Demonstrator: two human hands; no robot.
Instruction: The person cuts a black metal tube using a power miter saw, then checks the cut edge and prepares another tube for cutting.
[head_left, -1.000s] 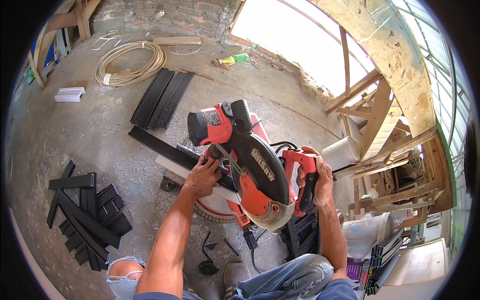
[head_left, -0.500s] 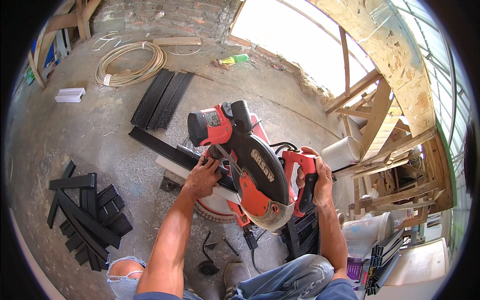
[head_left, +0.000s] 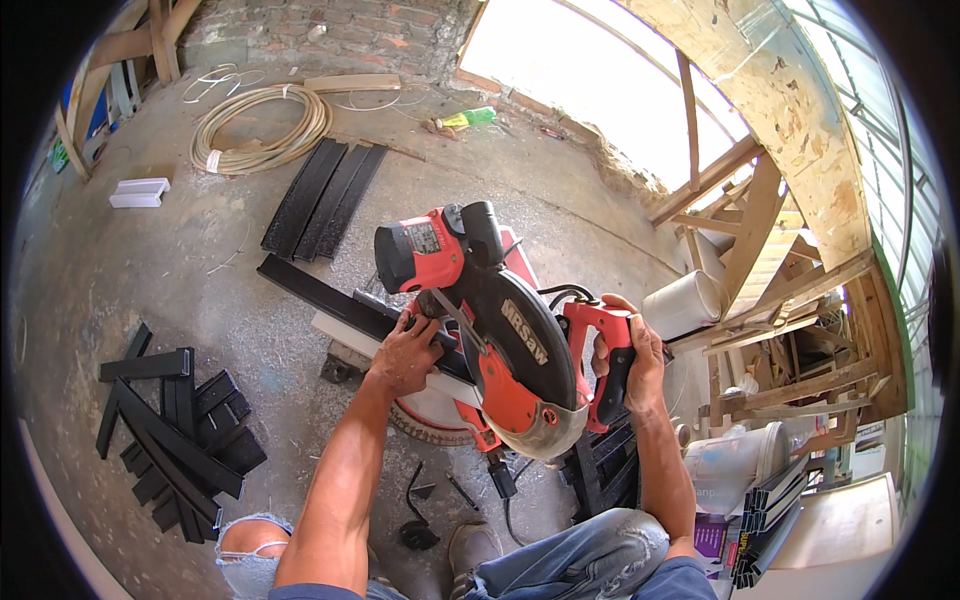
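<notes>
Saw: a red and black chop saw [head_left: 480, 320] is sitting on the concrete floor [head_left: 150, 270], near the middle, just in front of the person's knees. It is showing a round dark blade cover, a red motor at the back and a red handle on the right.
Black bar: one long black bar [head_left: 320, 292] is lying across the saw's base. Its long side is running from the upper left down to the lower right, and its far end is pointing to the upper left.
Left hand: the left hand [head_left: 405, 352] is pressing down on the black bar, just left of the blade cover. This grip is lying mostly flat, with the fingers curling over the bar.
Right hand: the right hand [head_left: 635, 360] is wrapping around the red handle. This grip is squeezing tight on the handle.
Count: one saw, one bar on it, two hands.
Cut pieces: a pile of short black pieces [head_left: 170, 430] is lying on the floor at the left. I cannot count them all.
Long strips: about three long black strips [head_left: 325, 198] are lying side by side farther back.
Hose: one pale hose coil [head_left: 262, 130] is resting near the back wall.
</notes>
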